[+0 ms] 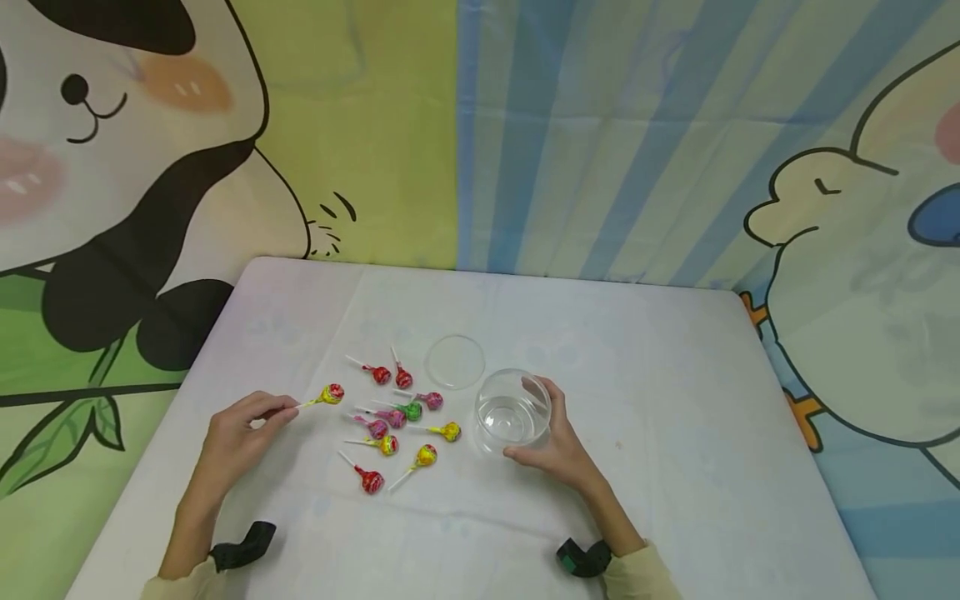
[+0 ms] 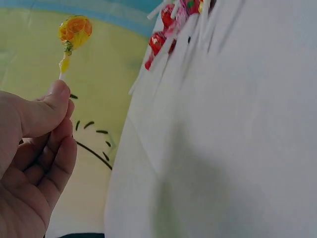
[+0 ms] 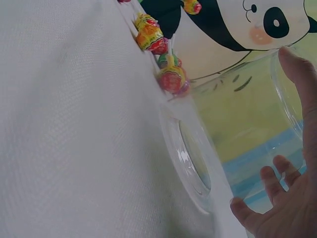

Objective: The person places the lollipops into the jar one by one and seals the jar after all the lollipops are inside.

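Observation:
In the head view my left hand [image 1: 243, 437] pinches the white stick of a lollipop [image 1: 331, 394] between thumb and fingertips. This lollipop has a yellow and red wrapper, and in the left wrist view its yellow-orange candy end [image 2: 75, 30] points up. My right hand [image 1: 557, 442] grips a clear, round, open-topped jar [image 1: 512, 410] from its right side, thumb toward the front and fingers behind. No candy shows inside the jar. Between the hands lie several wrapped lollipops, among them a red one [image 1: 371, 480], a green one [image 1: 412, 410] and a yellow one [image 1: 450, 432].
A clear round lid [image 1: 455, 362] lies flat behind the jar. The white-covered table [image 1: 697, 433] meets a cartoon-printed curtain [image 1: 405, 125] at its back edge. Dark wrist mounts [image 1: 243, 546] sit near both sleeves.

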Demonstrator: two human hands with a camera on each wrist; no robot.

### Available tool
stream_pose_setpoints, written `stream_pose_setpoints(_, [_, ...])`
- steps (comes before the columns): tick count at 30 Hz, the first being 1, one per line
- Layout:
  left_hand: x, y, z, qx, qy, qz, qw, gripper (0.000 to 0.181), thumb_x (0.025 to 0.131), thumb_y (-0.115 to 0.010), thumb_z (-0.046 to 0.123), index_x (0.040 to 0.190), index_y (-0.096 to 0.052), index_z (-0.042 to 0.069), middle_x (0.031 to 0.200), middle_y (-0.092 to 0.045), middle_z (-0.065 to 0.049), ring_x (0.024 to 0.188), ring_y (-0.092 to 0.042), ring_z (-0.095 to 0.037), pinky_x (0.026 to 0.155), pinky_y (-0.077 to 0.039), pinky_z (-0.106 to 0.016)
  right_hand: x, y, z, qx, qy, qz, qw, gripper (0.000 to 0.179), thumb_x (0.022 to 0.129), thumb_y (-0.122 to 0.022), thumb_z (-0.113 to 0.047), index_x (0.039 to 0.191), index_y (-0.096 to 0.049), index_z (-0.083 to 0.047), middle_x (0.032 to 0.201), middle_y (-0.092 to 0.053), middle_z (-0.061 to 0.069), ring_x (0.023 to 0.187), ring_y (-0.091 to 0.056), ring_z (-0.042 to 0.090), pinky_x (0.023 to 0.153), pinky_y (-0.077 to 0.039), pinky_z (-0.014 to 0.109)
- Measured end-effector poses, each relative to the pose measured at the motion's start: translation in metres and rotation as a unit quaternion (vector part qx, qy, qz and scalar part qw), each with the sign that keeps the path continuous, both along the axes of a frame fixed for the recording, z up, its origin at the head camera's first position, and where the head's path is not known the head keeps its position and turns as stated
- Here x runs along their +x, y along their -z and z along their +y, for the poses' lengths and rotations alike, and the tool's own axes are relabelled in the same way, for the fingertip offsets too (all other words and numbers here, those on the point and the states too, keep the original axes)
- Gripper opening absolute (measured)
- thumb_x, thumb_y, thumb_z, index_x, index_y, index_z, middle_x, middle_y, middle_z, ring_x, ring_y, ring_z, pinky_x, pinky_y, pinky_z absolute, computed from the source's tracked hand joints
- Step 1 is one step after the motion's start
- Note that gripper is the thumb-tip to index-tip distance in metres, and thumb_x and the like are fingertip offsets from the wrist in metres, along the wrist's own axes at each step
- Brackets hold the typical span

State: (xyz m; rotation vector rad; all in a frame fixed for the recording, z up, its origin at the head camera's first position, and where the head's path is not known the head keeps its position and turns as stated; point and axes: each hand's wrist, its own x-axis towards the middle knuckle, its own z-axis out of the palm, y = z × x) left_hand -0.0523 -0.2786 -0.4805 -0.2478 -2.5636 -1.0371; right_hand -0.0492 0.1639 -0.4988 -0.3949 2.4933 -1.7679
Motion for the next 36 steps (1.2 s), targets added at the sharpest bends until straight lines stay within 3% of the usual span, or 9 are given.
stream_pose_setpoints(6, [-0.005,-0.021,0.034,0.037,0.018,-0.034,0.9986,0.014,0.080,-0.076,0.002,0.093,-0.075,0.007,0.081,-0.067,0.000,0.075,-0.052,0.004,0.069,-0.043,-0.005,-0.001,0.001,0.000,-0.005,-0.003,0.002,1.0000,0.109,0.065,-0.089,-0.018,0.147,-0.018,-0.018,0.151,-0.037,0.017,0.141,-0.032,0.042,0.110,-0.021,0.068])
stream_pose_setpoints(9, [-0.007,-0.028,0.053,0.079,0.040,-0.044,0.9951,0.012,0.082,-0.074,0.003,0.094,-0.074,0.005,0.083,-0.067,0.001,0.076,-0.053,0.002,0.071,-0.045,-0.006,-0.001,0.002,0.000,-0.004,-0.008,0.003,1.0000,0.109,0.064,-0.090,-0.017,0.147,-0.018,-0.017,0.151,-0.037,0.017,0.140,-0.033,0.042,0.110,-0.022,0.068])
stream_pose_setpoints(15, [-0.015,-0.036,0.089,0.177,0.120,-0.051,0.9756,0.012,0.086,-0.069,0.000,0.097,-0.073,0.002,0.089,-0.067,-0.002,0.082,-0.058,-0.001,0.073,-0.049,-0.010,0.001,0.005,-0.002,0.002,-0.006,0.003,1.0000,0.110,0.064,-0.090,-0.017,0.147,-0.018,-0.019,0.152,-0.038,0.012,0.141,-0.034,0.038,0.112,-0.022,0.066])
stream_pose_setpoints(17, [-0.018,-0.036,0.099,0.187,0.144,-0.055,0.9703,0.011,0.086,-0.069,0.000,0.097,-0.073,0.001,0.090,-0.068,-0.005,0.083,-0.058,-0.001,0.074,-0.049,-0.011,0.001,0.005,-0.002,0.004,-0.005,0.003,1.0000,0.110,0.064,-0.090,-0.017,0.147,-0.018,-0.020,0.152,-0.038,0.012,0.141,-0.033,0.038,0.112,-0.022,0.066])
stream_pose_setpoints(22, [-0.022,-0.034,0.121,0.191,0.169,-0.072,0.9642,0.010,0.087,-0.070,0.007,0.095,-0.075,0.005,0.090,-0.070,-0.007,0.082,-0.060,-0.001,0.075,-0.051,-0.014,-0.002,0.003,-0.002,0.008,-0.003,0.012,0.9999,0.109,0.064,-0.090,-0.015,0.146,-0.019,-0.016,0.151,-0.039,0.015,0.140,-0.035,0.040,0.111,-0.023,0.066])
stream_pose_setpoints(28, [-0.022,-0.028,0.137,0.206,0.185,-0.103,0.9553,0.011,0.087,-0.071,0.013,0.095,-0.075,0.006,0.089,-0.071,-0.005,0.073,-0.061,-0.012,0.067,-0.052,-0.017,-0.001,0.003,-0.002,0.013,-0.001,0.004,0.9999,0.109,0.064,-0.090,-0.016,0.146,-0.018,-0.014,0.151,-0.038,0.016,0.140,-0.035,0.040,0.110,-0.023,0.068])
stream_pose_setpoints(33, [-0.021,-0.029,0.145,0.251,0.155,-0.157,0.9424,0.020,0.088,-0.071,0.022,0.100,-0.074,0.006,0.093,-0.073,-0.013,0.076,-0.064,-0.023,0.066,-0.055,-0.022,-0.001,0.004,-0.001,0.010,0.002,0.008,0.9999,0.110,0.063,-0.090,-0.015,0.146,-0.018,-0.015,0.151,-0.038,0.014,0.140,-0.034,0.040,0.111,-0.023,0.068])
stream_pose_setpoints(36, [-0.023,-0.031,0.150,0.277,0.135,-0.187,0.9327,0.027,0.088,-0.072,0.027,0.103,-0.073,0.005,0.097,-0.073,-0.019,0.081,-0.067,-0.020,0.070,-0.057,-0.027,-0.002,0.004,-0.001,0.010,0.002,0.012,0.9999,0.109,0.064,-0.090,-0.015,0.146,-0.018,-0.017,0.151,-0.038,0.015,0.140,-0.034,0.041,0.110,-0.023,0.068])
